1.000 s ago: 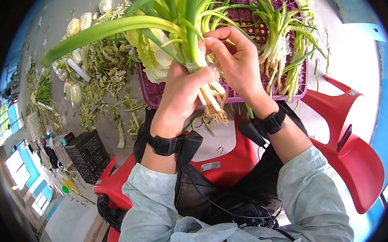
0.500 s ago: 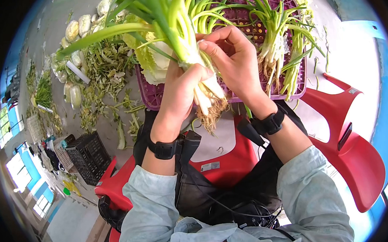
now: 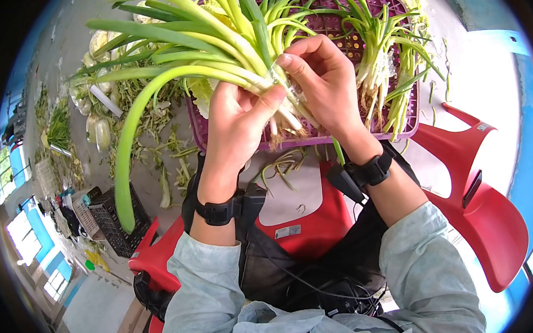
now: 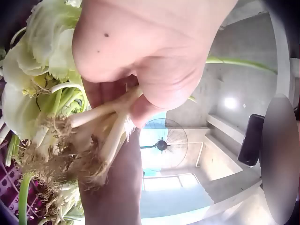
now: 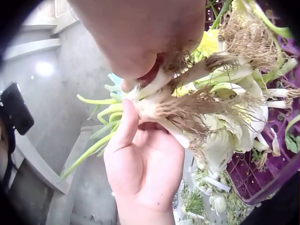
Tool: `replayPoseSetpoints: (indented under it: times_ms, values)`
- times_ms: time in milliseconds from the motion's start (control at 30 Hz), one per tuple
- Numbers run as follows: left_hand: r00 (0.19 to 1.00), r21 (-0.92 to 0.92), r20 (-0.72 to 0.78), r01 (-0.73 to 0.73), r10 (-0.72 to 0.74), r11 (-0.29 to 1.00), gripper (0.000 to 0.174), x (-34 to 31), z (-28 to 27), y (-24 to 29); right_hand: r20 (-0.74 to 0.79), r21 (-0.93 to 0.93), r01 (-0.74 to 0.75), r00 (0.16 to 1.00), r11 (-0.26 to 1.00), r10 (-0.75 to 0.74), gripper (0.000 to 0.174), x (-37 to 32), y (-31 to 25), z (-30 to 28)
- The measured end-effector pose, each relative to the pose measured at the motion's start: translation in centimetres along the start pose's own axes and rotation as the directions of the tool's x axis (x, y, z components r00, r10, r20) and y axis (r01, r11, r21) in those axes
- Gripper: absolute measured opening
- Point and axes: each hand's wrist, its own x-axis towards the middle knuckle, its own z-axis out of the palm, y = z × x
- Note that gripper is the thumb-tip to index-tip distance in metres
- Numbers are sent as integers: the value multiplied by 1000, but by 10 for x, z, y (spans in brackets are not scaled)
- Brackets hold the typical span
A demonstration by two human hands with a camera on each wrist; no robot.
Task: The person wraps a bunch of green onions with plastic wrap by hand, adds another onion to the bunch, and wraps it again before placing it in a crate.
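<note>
My left hand grips a bunch of green onions low on its white stalks, thumb across the front. Long leaves fan out up and to the left, one drooping far down. The hairy roots hang below the left hand in the left wrist view. A shiny strip of clear plastic tape lies round the stalks. At its right side my right hand pinches the tape between thumb and forefinger. In the right wrist view the left palm faces the camera, beneath the rooted ends.
Behind the hands a purple crate carries pale cabbage and another green onion bunch. Wrapped cabbages and leaf scraps lie on the left. A black crate and red chairs stand nearby.
The left hand has turned the bunch: its leaves now sweep further left and down, and the roots have moved up closer to the hands. The right hand stays nearly in place, still pinching.
</note>
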Motion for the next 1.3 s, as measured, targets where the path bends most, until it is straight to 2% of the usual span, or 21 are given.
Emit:
replayPoseSetpoints:
  times_ms: [33,200,300,333,433,467,600,700,800,900,933,1033,1067,1167,1233,1300]
  values:
    - [1000,22,5,2,-2,1000,41,0,-2,-2,20,22,-8,1000,1000,7,11,1,-1,-1]
    - [998,-140,-12,-68,67,988,56,7,5,-8,133,98,-81,989,992,68,12,8,-4,-13]
    - [997,-350,9,71,-72,934,60,3,10,5,238,168,-151,965,974,109,12,9,-7,-19]
    - [995,-354,21,94,-93,931,60,1,8,4,277,194,-178,953,965,120,12,9,-7,-21]
    - [997,-80,-38,58,-61,995,61,-4,8,3,330,105,-184,934,977,140,12,7,-11,-21]
    - [998,-113,-57,-4,-2,994,60,-1,9,1,345,109,-221,923,969,171,11,6,-12,-20]
    - [996,-69,-57,-65,61,995,63,2,12,5,384,156,-277,901,948,200,11,4,-11,-19]
    - [999,-25,26,-27,28,999,59,1,5,11,400,165,-312,888,936,226,11,5,-9,-23]
    - [997,-8,29,-67,67,998,57,1,4,10,397,191,-340,885,921,244,11,7,-8,-27]
    - [999,107,38,17,-21,994,77,3,0,14,400,391,-382,890,837,219,13,8,-9,-29]
    - [997,154,31,63,-69,986,79,4,-6,10,410,373,-331,897,867,166,19,9,-8,-28]
    - [997,115,66,-32,24,993,76,5,-2,9,404,253,-260,903,932,143,28,5,-15,-20]
    - [997,76,67,-54,49,996,68,4,2,10,362,249,-280,915,927,179,37,6,-13,-19]
    - [994,69,108,6,-14,998,75,1,0,9,398,174,-239,904,955,154,40,8,-7,-22]
    - [989,94,148,-28,14,995,82,4,0,7,396,173,-229,907,958,145,41,8,-6,-21]
    - [984,111,167,-81,61,991,83,7,2,4,394,180,-221,909,959,135,43,7,-3,-21]
